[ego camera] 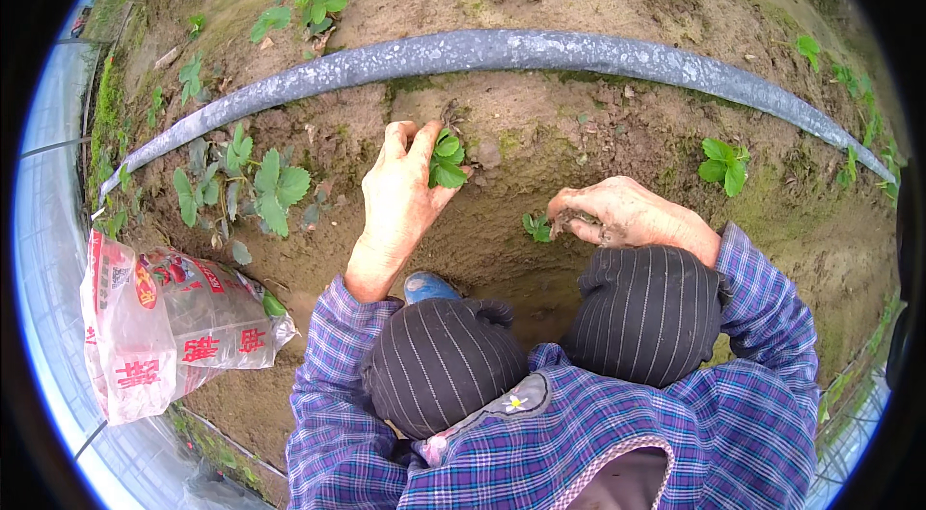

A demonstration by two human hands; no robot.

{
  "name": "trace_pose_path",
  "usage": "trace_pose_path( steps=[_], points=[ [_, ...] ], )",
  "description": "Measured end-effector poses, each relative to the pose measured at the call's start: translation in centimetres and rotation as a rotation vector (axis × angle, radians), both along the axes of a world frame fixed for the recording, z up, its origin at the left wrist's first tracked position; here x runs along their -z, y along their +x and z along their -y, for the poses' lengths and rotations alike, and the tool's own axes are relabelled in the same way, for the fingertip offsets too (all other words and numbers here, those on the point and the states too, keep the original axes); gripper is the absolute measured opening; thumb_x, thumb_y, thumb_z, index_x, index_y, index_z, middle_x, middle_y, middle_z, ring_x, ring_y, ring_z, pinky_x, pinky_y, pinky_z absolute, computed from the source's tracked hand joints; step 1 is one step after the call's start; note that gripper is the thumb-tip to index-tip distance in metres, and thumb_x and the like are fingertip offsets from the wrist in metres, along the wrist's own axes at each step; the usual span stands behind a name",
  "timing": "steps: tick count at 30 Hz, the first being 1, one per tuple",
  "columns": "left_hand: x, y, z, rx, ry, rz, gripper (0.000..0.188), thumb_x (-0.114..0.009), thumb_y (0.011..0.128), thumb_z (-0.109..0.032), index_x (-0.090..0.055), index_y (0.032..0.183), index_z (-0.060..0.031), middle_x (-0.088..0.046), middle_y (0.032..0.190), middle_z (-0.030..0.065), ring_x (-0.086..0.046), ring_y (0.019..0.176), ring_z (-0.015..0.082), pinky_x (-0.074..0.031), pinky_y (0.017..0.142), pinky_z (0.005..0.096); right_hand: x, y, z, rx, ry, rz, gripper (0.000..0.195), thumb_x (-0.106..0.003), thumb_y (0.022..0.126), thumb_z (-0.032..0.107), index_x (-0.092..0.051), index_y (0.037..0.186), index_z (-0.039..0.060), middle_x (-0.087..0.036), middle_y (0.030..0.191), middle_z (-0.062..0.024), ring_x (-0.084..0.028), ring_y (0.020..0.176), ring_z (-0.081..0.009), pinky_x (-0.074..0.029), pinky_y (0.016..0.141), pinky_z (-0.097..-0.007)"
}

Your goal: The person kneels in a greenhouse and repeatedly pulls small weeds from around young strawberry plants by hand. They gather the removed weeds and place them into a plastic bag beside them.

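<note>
My left hand (405, 181) reaches onto the soil ridge, its thumb and fingers spread around a small strawberry plant (448, 161). The leaves show between thumb and forefinger; whether the fingers grip the stem is hidden. Lower and to the right, my right hand (629, 213) is curled beside my knee, with mud on its fingers. A small strawberry seedling (537, 228) pokes out at its fingertips, and brown matter, soil or roots, fills the space between thumb and fingers. The seedling appears held there.
A grey, white-speckled hose (506, 50) crosses the ridge beyond my hands. Larger strawberry plants (271, 188) grow at the left, and another young plant (725, 166) at the right. A clear plastic bag with red print (210, 322) lies at my left. A blue shoe (430, 287) shows below.
</note>
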State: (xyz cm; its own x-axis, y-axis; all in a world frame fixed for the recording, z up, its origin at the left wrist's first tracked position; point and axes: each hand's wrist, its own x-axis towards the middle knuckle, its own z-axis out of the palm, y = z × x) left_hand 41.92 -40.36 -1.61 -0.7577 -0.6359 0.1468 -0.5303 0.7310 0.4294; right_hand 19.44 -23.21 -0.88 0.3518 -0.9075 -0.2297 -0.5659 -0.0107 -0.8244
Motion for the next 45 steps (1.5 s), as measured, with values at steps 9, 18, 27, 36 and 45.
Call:
trace_pose_path(
  steps=[9, 18, 27, 36, 45],
  points=[
    [2.0, 4.2, 0.4, -0.429, 0.894, -0.743, 0.011, -0.063, 0.088, -0.008, -0.064, 0.099, -0.0047, -0.06, 0.078, -0.0013, -0.053, 0.062, 0.0046, -0.045, 0.057, 0.0194, 5.5, 3.0, 0.4, -0.18, -0.023, -0.131, 0.046, -0.052, 0.076, -0.001, -0.048, 0.122, -0.0009, -0.062, 0.081, -0.0198, -0.062, 0.074, -0.0368, -0.051, 0.064, -0.0437],
    [-0.4, 4.8, -1.0, -0.191, 0.258, -0.243, 0.041, -0.074, 0.075, -0.009, -0.059, 0.113, -0.0068, -0.053, 0.085, 0.005, -0.055, 0.068, 0.0118, -0.049, 0.062, 0.024, -3.6, -0.6, 6.3, 0.115, -0.272, -0.111, 0.031, -0.066, 0.082, 0.016, -0.057, 0.105, -0.0019, -0.061, 0.079, -0.0209, -0.062, 0.079, -0.0356, -0.051, 0.069, -0.0403],
    [2.2, 2.6, -0.6, 0.16, -0.325, -0.234, 0.032, -0.072, 0.063, -0.008, -0.065, 0.093, -0.0082, -0.057, 0.081, 0.0019, -0.059, 0.07, 0.0182, -0.046, 0.062, 0.0306, -2.2, 5.4, 13.9, -0.222, -0.657, -0.67, 0.029, -0.056, 0.08, 0.009, -0.059, 0.108, 0.0008, -0.06, 0.102, -0.0102, -0.064, 0.087, -0.0232, -0.055, 0.066, -0.0317],
    [6.0, 3.8, -2.7, -0.076, -0.044, -0.446, 0.036, -0.073, 0.063, -0.005, -0.065, 0.098, -0.0121, -0.062, 0.09, 0.0037, -0.063, 0.075, 0.0208, -0.053, 0.066, 0.0322, -1.9, 8.4, 14.7, -0.296, -0.493, -0.984, 0.018, -0.059, 0.076, 0.011, -0.058, 0.091, 0.0006, -0.056, 0.082, -0.0091, -0.064, 0.074, -0.0211, -0.054, 0.06, -0.0302],
    [6.2, 3.4, -3.1, 0.014, 0.097, -0.548, 0.034, -0.068, 0.068, 0.0, -0.062, 0.101, -0.0066, -0.058, 0.105, 0.0086, -0.063, 0.085, 0.0241, -0.055, 0.071, 0.0331, -6.6, 2.9, 16.5, -0.244, -0.347, -0.646, 0.023, -0.06, 0.077, 0.007, -0.057, 0.099, 0.0, -0.057, 0.091, -0.0175, -0.059, 0.087, -0.0373, -0.049, 0.074, -0.0427]
  ],
)
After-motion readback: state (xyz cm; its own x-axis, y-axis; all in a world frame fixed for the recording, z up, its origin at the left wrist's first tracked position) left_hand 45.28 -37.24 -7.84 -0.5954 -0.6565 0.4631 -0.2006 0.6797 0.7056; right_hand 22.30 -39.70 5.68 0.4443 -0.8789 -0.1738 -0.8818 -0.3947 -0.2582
